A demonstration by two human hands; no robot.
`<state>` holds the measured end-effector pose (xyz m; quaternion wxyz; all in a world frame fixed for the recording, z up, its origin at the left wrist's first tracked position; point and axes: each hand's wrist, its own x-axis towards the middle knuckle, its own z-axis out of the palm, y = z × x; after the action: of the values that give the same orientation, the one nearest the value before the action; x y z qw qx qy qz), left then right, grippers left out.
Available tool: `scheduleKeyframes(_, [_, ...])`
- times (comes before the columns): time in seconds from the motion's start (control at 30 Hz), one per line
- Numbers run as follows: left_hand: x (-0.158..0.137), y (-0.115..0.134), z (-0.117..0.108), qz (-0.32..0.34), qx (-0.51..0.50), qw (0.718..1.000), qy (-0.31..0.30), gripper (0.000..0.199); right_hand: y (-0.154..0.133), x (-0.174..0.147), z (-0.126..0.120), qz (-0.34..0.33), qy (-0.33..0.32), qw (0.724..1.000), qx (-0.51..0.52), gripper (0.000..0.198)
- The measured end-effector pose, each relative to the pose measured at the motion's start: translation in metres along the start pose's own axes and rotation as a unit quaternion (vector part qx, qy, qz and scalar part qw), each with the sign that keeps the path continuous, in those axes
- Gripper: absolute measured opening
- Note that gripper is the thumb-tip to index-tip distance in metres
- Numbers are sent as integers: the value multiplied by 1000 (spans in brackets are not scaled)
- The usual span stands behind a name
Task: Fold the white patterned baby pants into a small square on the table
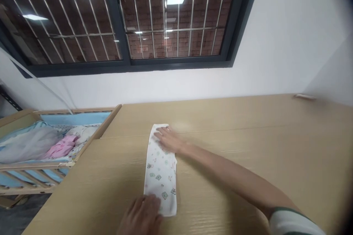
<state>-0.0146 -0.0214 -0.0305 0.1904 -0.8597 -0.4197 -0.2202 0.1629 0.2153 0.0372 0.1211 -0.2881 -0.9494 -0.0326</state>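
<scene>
A long, narrow folded white cloth (pixel 161 176) printed with small animal figures lies flat on the wood-grain tabletop (pixel 220 191). My right hand (pixel 168 138) rests on its far end, fingers stretched out and a little apart, palm down. At the near left corner of the cloth is my left hand (pixel 141 214), blurred by motion. Its fingertips overlap the cloth's edge, but I cannot make out whether they pinch it. A small flap of cloth juts out on the right side, below my right hand.
To the left stands a wooden crib (pixel 96 132) with blue lining, holding bedding and a pink cloth (pixel 62 146). Behind the table is a white wall (pixel 171 84) with a barred window (pixel 176 18). A small flat object (pixel 305 97) lies at the table's far right edge.
</scene>
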Motion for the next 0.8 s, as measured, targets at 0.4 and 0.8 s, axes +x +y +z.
scheduleKeyframes(0.4, [-1, -24, -19, 95, -4, 995, -15, 31, -122, -137, -20, -114, -35, 993, -1, 19])
scheduleKeyframes(0.8, [4, -27, -14, -12, -159, 987, -19, 17, -139, -149, -7, -101, 39, 991, -80, 40])
